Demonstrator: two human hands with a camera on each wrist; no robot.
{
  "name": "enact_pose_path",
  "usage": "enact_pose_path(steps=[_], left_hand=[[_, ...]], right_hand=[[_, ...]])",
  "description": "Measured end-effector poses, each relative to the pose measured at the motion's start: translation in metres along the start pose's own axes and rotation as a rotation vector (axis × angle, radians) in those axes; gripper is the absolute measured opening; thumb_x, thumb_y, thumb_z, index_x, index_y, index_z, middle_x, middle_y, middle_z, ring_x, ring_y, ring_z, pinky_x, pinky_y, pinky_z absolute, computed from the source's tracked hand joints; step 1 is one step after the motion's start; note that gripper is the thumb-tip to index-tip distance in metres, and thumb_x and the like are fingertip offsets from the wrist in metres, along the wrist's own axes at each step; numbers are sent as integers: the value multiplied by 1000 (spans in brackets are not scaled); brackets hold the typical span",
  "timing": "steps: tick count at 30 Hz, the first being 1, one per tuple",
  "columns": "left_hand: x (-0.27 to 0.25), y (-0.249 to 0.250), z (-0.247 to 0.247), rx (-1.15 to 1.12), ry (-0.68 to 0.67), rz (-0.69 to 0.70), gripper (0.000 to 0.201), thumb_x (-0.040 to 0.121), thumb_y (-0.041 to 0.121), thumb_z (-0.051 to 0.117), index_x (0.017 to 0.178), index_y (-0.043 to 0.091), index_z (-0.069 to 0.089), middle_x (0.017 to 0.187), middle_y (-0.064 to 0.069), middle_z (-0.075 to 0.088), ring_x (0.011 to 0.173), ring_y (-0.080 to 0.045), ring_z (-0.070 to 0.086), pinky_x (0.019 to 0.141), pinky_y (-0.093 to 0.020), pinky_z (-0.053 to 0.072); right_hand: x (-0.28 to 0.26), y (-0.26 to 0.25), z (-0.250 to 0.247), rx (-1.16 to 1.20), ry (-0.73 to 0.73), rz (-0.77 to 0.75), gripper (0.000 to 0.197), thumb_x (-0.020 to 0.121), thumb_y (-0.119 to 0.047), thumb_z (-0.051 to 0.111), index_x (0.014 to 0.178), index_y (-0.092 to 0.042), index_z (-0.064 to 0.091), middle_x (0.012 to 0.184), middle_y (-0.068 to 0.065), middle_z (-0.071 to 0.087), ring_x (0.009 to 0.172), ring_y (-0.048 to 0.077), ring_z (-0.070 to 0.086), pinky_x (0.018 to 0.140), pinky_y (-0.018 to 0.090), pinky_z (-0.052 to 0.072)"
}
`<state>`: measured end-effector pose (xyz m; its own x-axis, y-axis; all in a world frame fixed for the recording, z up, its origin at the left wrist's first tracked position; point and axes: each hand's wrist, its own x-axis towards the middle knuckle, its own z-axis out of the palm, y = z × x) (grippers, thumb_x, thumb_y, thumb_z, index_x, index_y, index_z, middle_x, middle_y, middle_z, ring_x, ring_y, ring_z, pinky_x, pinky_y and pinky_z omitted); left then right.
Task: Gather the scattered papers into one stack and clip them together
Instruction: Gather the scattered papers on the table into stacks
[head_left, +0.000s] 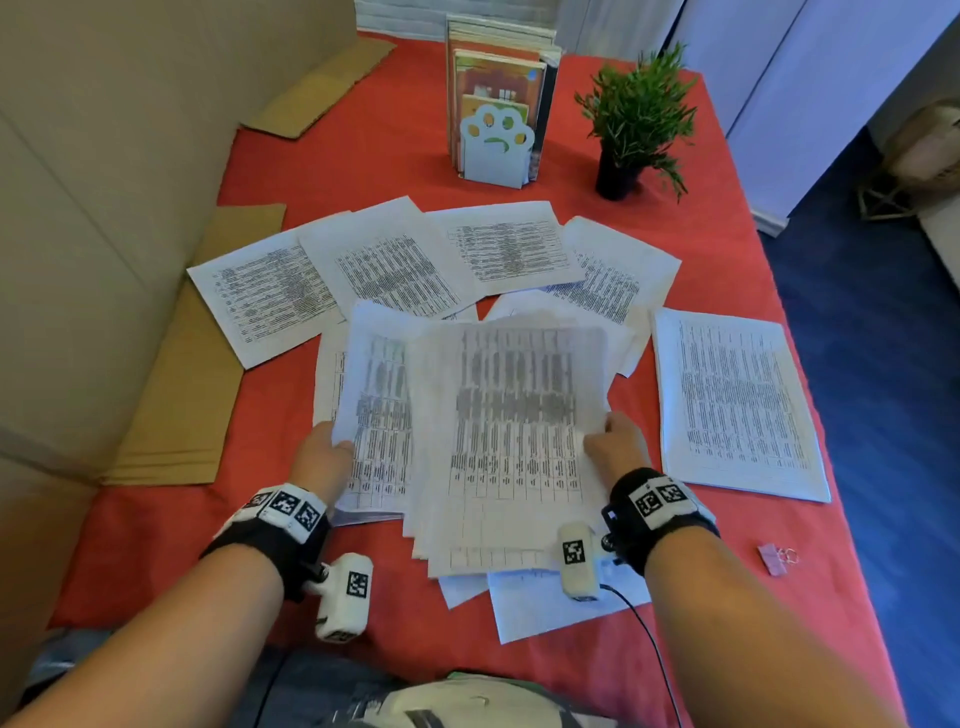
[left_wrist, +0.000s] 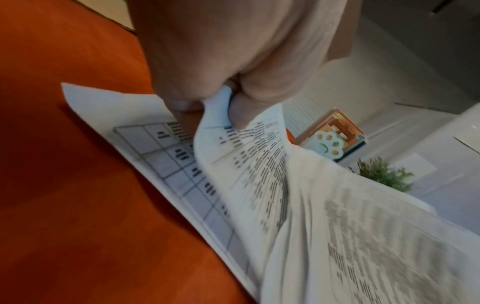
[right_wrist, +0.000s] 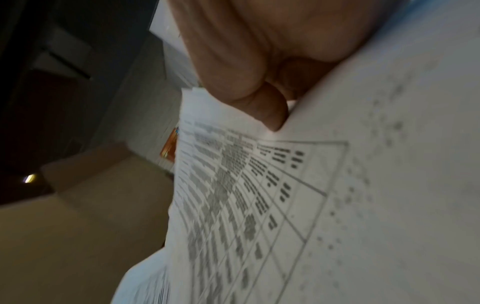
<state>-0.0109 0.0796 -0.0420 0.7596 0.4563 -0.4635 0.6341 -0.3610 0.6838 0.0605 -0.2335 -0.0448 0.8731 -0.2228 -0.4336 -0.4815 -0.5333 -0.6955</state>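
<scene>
**Gathering under way, clip untouched**

The lifted bundle of papers (head_left: 498, 415) is hovering over the red table (head_left: 156, 545) near the person, the right hand (head_left: 615, 441) pinching one edge and the left hand (head_left: 324, 452) gripping an overlapping batch. Next, probably, collecting the loose sheets (head_left: 737, 405) beyond, then fetching the binder clip (head_left: 774, 558) lying at right.

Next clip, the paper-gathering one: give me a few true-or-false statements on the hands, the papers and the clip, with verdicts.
1. Both hands hold paper. True: the left hand and right hand each grip sheets of the held bundle.
2. The binder clip is already on the bundle. False: it lies on the red tablecloth, to the right of the right hand.
3. All papers are gathered. False: loose sheets lie spread beyond the hands, and a separate pile lies at the right.
4. A potted plant stands beyond the papers. True.
</scene>
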Motion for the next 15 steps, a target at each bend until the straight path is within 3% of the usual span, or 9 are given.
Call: enact_pose_path(steps=[2, 6, 7, 9, 11, 13, 15], left_hand=[[1, 0, -9, 9, -44, -49, 41, 87, -5, 48, 127, 3, 48, 111, -14, 57, 93, -25, 52, 79, -31, 42], [8, -7, -10, -29, -296, -72, 67, 63, -6, 64, 122, 20, 46, 114, -9, 61, 103, -24, 58, 85, -38, 49], [12, -13, -5, -97, -319, -92, 71, 58, 6, 68, 122, 26, 47, 117, -9, 63, 105, -26, 61, 87, -45, 52], [12, -19, 3, -222, -265, -108, 59, 64, 37, 72, 119, 35, 51, 117, -2, 65, 104, -27, 64, 87, -53, 53], [4, -10, 10, -208, -185, -68, 48, 73, 54, 68, 113, 33, 54, 112, 4, 66, 101, -24, 64, 89, -51, 52], [-3, -5, 15, -115, -163, 8, 48, 74, 43, 74, 115, 25, 58, 112, 1, 68, 100, -25, 65, 92, -48, 52], [-4, -3, 16, -57, -109, 51, 44, 76, 23, 75, 117, 13, 61, 110, -7, 68, 99, -28, 65, 93, -45, 52]], right_hand=[[3, 3, -5, 88, 70, 28, 20, 78, 9, 40, 88, -2, 54, 72, 7, 53, 77, 26, 53, 65, 29, 42], [3, 7, -8, 163, 54, 97, 28, 78, 9, 38, 98, -3, 54, 87, 13, 61, 85, 31, 59, 77, 38, 51], [1, 6, -5, 152, 50, 87, 27, 78, 9, 38, 98, -3, 54, 85, 10, 59, 84, 29, 58, 75, 36, 50], [-6, 3, 3, 135, 20, 32, 26, 80, 8, 41, 100, -4, 52, 83, 8, 56, 82, 27, 56, 70, 30, 46], [-17, -4, 15, 105, -41, -40, 27, 82, 6, 44, 106, -5, 51, 88, 9, 56, 82, 26, 55, 68, 28, 45], [-24, -9, 27, 131, -135, -86, 32, 84, 3, 47, 113, -10, 52, 97, 15, 62, 85, 28, 60, 77, 35, 52], [-26, -9, 31, 95, -170, -128, 36, 86, -3, 47, 120, -13, 53, 99, 20, 65, 82, 26, 60, 77, 38, 52]])
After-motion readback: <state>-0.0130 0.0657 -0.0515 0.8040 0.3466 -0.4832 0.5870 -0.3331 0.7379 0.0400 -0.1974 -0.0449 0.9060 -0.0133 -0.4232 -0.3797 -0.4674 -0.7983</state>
